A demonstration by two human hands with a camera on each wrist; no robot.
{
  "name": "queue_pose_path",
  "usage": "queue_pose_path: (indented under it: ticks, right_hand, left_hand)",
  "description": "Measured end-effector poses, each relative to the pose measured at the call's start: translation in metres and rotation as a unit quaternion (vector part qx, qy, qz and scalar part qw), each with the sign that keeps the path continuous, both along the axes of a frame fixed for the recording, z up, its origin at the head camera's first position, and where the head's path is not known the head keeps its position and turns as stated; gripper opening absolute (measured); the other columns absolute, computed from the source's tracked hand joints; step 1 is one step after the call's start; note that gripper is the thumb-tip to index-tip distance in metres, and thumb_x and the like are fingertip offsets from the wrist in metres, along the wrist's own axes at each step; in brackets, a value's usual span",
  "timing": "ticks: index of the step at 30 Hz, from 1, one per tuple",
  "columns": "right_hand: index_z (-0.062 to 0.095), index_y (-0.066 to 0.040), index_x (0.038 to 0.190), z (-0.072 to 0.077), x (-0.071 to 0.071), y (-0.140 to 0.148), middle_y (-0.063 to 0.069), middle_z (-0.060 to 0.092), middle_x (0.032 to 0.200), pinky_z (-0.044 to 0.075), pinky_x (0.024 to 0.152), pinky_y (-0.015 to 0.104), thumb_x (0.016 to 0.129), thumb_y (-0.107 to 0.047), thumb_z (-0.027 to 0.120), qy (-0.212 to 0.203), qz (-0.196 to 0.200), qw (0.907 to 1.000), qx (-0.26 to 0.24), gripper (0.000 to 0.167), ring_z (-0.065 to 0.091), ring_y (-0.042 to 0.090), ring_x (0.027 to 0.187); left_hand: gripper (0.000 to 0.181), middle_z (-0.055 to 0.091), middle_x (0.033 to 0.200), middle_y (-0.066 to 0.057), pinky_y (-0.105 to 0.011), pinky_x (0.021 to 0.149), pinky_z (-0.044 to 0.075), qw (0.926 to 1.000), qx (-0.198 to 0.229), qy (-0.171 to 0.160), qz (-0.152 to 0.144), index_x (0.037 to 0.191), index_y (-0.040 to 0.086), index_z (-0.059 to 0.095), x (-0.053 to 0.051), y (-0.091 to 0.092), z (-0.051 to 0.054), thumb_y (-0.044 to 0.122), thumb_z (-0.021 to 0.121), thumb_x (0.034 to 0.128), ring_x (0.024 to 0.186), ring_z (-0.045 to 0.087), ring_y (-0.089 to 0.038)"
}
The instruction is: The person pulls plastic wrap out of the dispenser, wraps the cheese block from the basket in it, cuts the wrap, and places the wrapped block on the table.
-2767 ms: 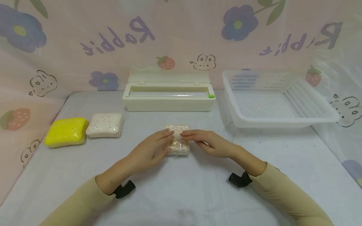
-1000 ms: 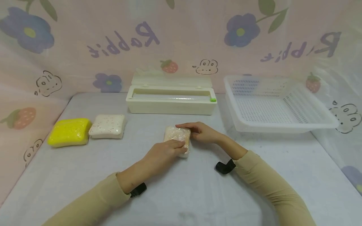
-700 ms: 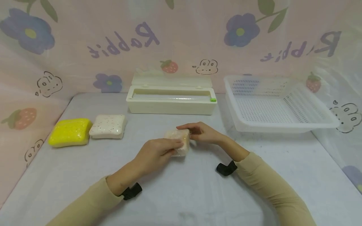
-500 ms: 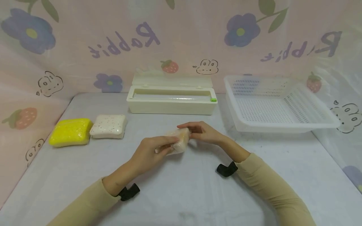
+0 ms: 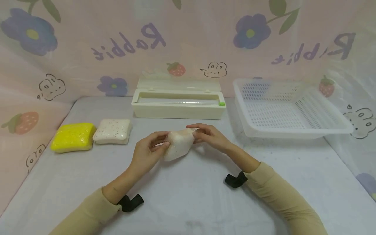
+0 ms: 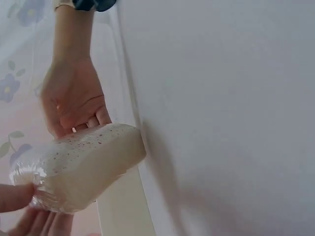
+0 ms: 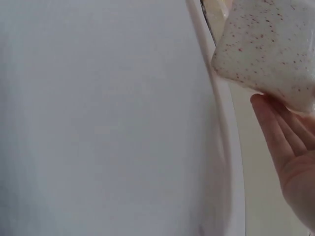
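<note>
Between both hands a film-wrapped block (image 5: 180, 145) is tilted up above the table. Its white face bears red specks in the wrist views, and one side is beige. Thumb in front and fingers behind, my left hand (image 5: 148, 151) pinches its left end. My right hand (image 5: 214, 138) holds the upper right edge with the thumb on it; its fingers are partly hidden behind. In the left wrist view the wrap looks bunched on the block (image 6: 93, 162) near the left thumb. The right wrist view has right-hand fingers touching the edge of the block (image 7: 268, 49).
A yellow wrapped block (image 5: 73, 137) and a white red-speckled block (image 5: 112, 131) lie side by side at the left. A cream film dispenser box (image 5: 177, 112) stands lid-up at the back. A white perforated basket (image 5: 293, 129) is at the back right.
The block, lying flat on the table earlier, is now raised and tipped so its white face shows. My left hand has shifted from its top to its left end; my right hand stays near its right edge.
</note>
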State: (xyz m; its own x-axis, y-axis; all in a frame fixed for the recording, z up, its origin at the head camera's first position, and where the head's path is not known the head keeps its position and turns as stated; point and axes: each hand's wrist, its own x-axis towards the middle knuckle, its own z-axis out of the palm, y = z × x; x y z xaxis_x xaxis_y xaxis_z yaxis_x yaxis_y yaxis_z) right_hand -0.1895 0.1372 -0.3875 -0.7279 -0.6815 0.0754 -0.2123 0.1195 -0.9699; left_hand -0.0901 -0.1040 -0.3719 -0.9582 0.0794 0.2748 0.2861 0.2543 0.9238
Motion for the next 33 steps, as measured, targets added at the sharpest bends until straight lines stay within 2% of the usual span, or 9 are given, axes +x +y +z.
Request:
queue_pose_path:
  ticks: [3, 6, 9, 13, 19, 22, 25, 29, 33]
  right_hand:
    - [0.048, 0.004, 0.136, 0.001, 0.004, -0.003, 0.027, 0.06, 0.123, 0.056, 0.085, 0.042, 0.098, -0.011, 0.051, -0.011, -0.022, 0.9997, -0.003, 0.04, 0.067, 0.019, 0.098]
    - [0.046, 0.004, 0.137, 0.001, 0.006, -0.005, 0.028, 0.062, 0.12, 0.057, 0.083, 0.041, 0.098, -0.012, 0.053, -0.007, -0.037, 0.9993, -0.003, 0.043, 0.068, 0.019, 0.096]
    - [0.042, 0.003, 0.14, 0.002, 0.008, -0.007, 0.028, 0.064, 0.113, 0.057, 0.082, 0.041, 0.094, -0.007, 0.059, 0.001, -0.042, 0.9991, -0.004, 0.05, 0.069, 0.022, 0.094]
    - [0.044, -0.004, 0.141, 0.001, 0.011, -0.009, 0.023, 0.067, 0.107, 0.057, 0.083, 0.036, 0.088, -0.007, 0.069, 0.015, -0.058, 0.9981, 0.015, 0.059, 0.069, 0.022, 0.093]
    - [0.054, -0.012, 0.134, 0.001, 0.014, -0.013, 0.019, 0.068, 0.104, 0.058, 0.079, 0.035, 0.084, -0.014, 0.074, 0.007, -0.095, 0.9948, 0.035, 0.054, 0.069, 0.022, 0.091]
    - [0.056, -0.014, 0.132, 0.003, 0.015, -0.018, 0.018, 0.068, 0.103, 0.059, 0.078, 0.036, 0.084, -0.016, 0.074, 0.0, -0.112, 0.9927, 0.045, 0.052, 0.07, 0.021, 0.088]
    - [0.056, -0.013, 0.132, 0.005, 0.016, -0.023, 0.017, 0.069, 0.102, 0.059, 0.077, 0.035, 0.084, -0.017, 0.074, -0.003, -0.117, 0.9914, 0.057, 0.051, 0.07, 0.021, 0.087]
    - [0.054, -0.01, 0.135, 0.005, 0.015, -0.03, 0.017, 0.07, 0.102, 0.058, 0.077, 0.034, 0.085, -0.019, 0.073, -0.004, -0.113, 0.991, 0.071, 0.054, 0.071, 0.021, 0.085]
    - [0.052, -0.011, 0.138, 0.005, 0.013, -0.039, 0.017, 0.071, 0.103, 0.057, 0.08, 0.033, 0.086, -0.024, 0.072, -0.014, -0.126, 0.9879, 0.089, 0.057, 0.072, 0.023, 0.082]
  left_hand:
    - [0.031, 0.063, 0.122, -0.019, -0.019, 0.086, 0.053, 0.9984, 0.019, -0.05, 0.019, 0.119, -0.004, 0.061, -0.002, -0.001, 0.003, 0.0, 0.064, 0.0886, 0.111, 0.063, -0.029]
    - [0.031, 0.061, 0.124, -0.02, -0.017, 0.087, 0.052, 0.9964, 0.025, -0.075, 0.03, 0.121, -0.004, 0.06, -0.004, -0.003, 0.005, 0.002, 0.063, 0.0905, 0.113, 0.062, -0.029]
    - [0.032, 0.061, 0.125, -0.019, -0.017, 0.087, 0.051, 0.9953, 0.028, -0.086, 0.035, 0.123, -0.002, 0.059, -0.005, -0.004, 0.005, 0.004, 0.061, 0.0919, 0.114, 0.061, -0.029]
    - [0.033, 0.06, 0.126, -0.019, -0.015, 0.087, 0.051, 0.9944, 0.028, -0.091, 0.045, 0.126, -0.002, 0.058, -0.006, -0.005, 0.004, 0.005, 0.06, 0.0933, 0.113, 0.061, -0.028]
    - [0.038, 0.059, 0.128, -0.019, -0.01, 0.087, 0.048, 0.9934, 0.029, -0.093, 0.061, 0.133, 0.001, 0.053, -0.005, -0.003, 0.003, 0.007, 0.055, 0.0959, 0.115, 0.059, -0.026]
    - [0.043, 0.056, 0.134, -0.015, -0.009, 0.087, 0.047, 0.9928, 0.015, -0.103, 0.06, 0.139, 0.005, 0.048, -0.004, -0.005, 0.004, 0.014, 0.054, 0.0974, 0.119, 0.056, -0.023]
    - [0.054, 0.05, 0.14, -0.015, -0.018, 0.095, 0.047, 0.9938, -0.008, -0.101, 0.045, 0.144, 0.003, 0.041, -0.004, -0.008, 0.003, 0.018, 0.059, 0.095, 0.125, 0.053, -0.025]
    - [0.07, 0.04, 0.148, -0.021, -0.035, 0.107, 0.04, 0.9931, -0.056, -0.098, 0.033, 0.148, -0.002, 0.028, -0.004, -0.011, 0.0, 0.015, 0.065, 0.0908, 0.132, 0.045, -0.032]
    - [0.072, 0.03, 0.153, -0.023, -0.043, 0.111, 0.035, 0.9879, -0.101, -0.11, 0.04, 0.15, -0.003, 0.018, -0.006, -0.015, -0.002, 0.014, 0.06, 0.0941, 0.137, 0.038, -0.036]
